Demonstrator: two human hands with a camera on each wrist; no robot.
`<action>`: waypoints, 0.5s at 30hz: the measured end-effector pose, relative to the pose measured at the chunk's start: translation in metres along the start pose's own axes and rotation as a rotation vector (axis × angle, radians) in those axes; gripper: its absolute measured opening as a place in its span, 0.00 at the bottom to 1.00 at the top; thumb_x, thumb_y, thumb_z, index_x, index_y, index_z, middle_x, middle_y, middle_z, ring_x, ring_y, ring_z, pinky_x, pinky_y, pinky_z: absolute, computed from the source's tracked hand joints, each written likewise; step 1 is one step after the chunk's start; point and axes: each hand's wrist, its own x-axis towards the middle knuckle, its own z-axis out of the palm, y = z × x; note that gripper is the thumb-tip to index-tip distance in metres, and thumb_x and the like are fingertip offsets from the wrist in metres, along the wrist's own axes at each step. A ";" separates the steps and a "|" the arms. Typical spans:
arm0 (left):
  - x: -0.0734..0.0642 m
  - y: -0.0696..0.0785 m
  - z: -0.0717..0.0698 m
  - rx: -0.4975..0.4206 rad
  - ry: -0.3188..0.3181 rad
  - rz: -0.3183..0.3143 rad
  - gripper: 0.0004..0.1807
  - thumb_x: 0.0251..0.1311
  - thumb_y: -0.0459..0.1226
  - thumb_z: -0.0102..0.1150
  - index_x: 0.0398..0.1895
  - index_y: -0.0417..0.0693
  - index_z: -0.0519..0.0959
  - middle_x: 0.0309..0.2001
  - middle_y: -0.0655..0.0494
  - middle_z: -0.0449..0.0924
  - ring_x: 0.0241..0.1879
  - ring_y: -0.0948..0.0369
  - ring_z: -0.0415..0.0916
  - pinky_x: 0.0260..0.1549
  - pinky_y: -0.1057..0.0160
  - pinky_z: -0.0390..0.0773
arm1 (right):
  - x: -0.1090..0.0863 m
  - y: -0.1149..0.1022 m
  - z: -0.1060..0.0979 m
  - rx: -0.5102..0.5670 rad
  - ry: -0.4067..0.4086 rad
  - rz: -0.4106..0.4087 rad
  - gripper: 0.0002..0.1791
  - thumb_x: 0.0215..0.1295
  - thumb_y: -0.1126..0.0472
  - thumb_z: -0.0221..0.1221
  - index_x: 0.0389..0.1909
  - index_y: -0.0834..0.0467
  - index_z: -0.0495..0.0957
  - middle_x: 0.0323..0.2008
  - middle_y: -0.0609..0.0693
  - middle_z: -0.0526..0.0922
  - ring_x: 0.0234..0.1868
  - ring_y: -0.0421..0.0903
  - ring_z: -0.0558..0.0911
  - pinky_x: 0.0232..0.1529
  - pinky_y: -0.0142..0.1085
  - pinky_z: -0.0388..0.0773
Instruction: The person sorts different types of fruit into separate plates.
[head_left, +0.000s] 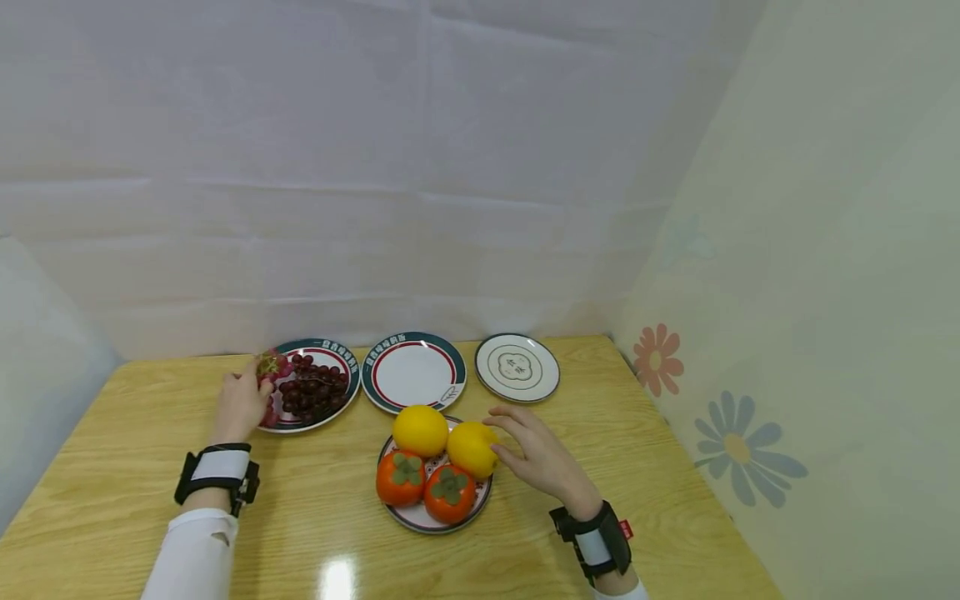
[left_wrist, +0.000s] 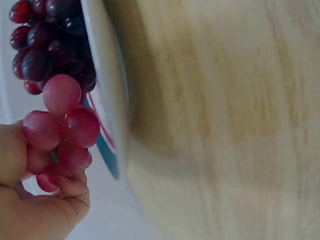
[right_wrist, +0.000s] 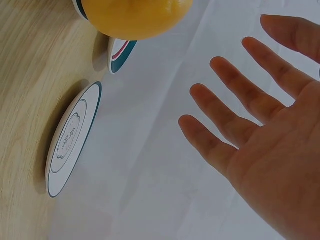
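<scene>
My left hand: pinching pink grapes at the left of the grape plate, beside dark grapes | Step, I judge: lifting or setting down, can't tell; either calls for a light pinch | Right yellow fruit: on the fruit plate | My right hand: empty, fingers spread, close beside it; gripping it would need them curled

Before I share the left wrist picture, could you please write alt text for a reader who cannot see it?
The left grip holds a bunch of pinkish-red grapes next to darker grapes on a plate seen edge-on. A wood-grained tabletop fills most of the right side.
</scene>
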 end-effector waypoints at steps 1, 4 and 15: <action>0.000 -0.002 0.002 0.002 -0.001 0.001 0.26 0.69 0.35 0.42 0.65 0.27 0.58 0.52 0.14 0.61 0.50 0.25 0.65 0.48 0.31 0.69 | 0.000 0.000 0.000 0.002 -0.002 0.001 0.19 0.62 0.58 0.62 0.54 0.55 0.76 0.60 0.53 0.75 0.61 0.51 0.74 0.61 0.49 0.73; -0.002 -0.004 0.006 0.022 -0.009 0.008 0.25 0.70 0.36 0.41 0.63 0.25 0.60 0.52 0.15 0.63 0.52 0.26 0.64 0.51 0.32 0.68 | -0.001 0.000 0.000 0.004 -0.007 0.009 0.19 0.62 0.58 0.62 0.54 0.55 0.76 0.60 0.53 0.75 0.61 0.52 0.74 0.61 0.49 0.73; -0.031 0.014 0.000 0.191 0.074 0.224 0.25 0.69 0.40 0.45 0.59 0.27 0.66 0.59 0.20 0.62 0.59 0.24 0.55 0.55 0.28 0.60 | 0.002 0.003 0.004 0.004 -0.023 0.028 0.20 0.62 0.57 0.61 0.55 0.54 0.76 0.61 0.53 0.74 0.61 0.52 0.74 0.61 0.48 0.73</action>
